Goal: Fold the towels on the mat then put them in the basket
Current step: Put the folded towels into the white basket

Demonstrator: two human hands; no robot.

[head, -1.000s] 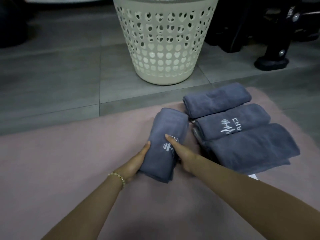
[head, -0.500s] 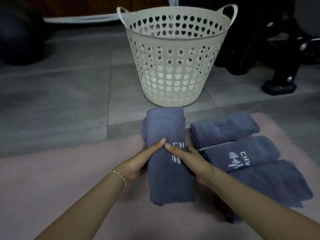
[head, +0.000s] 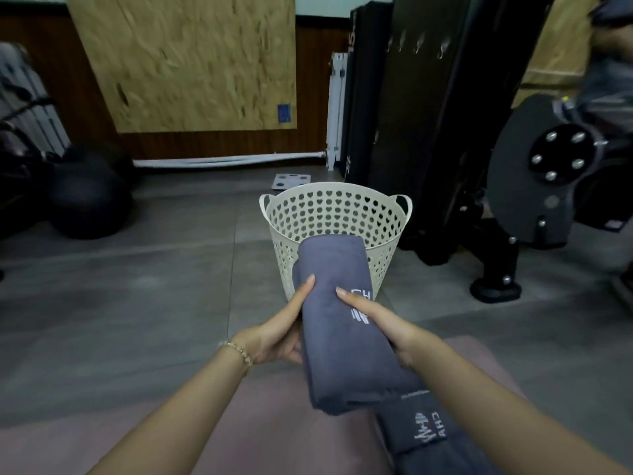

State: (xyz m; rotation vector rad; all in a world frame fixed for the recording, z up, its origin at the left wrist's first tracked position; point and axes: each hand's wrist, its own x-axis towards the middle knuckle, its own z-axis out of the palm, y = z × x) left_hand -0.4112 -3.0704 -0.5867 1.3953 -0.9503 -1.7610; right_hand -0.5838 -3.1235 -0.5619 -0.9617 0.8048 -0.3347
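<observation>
Towel (head: 342, 365) is pinched in the grip of your left hand (head: 277, 334) and right hand (head: 383, 323). The basket (head: 291, 217) stands just behind, black machine (head: 534, 173) beside it.

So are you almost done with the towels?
The held grey towel is folded, and so is the other towel on the pink mat. The left hand and right hand grip the held one before the white basket. No towel shows inside yet; these must go in.
</observation>
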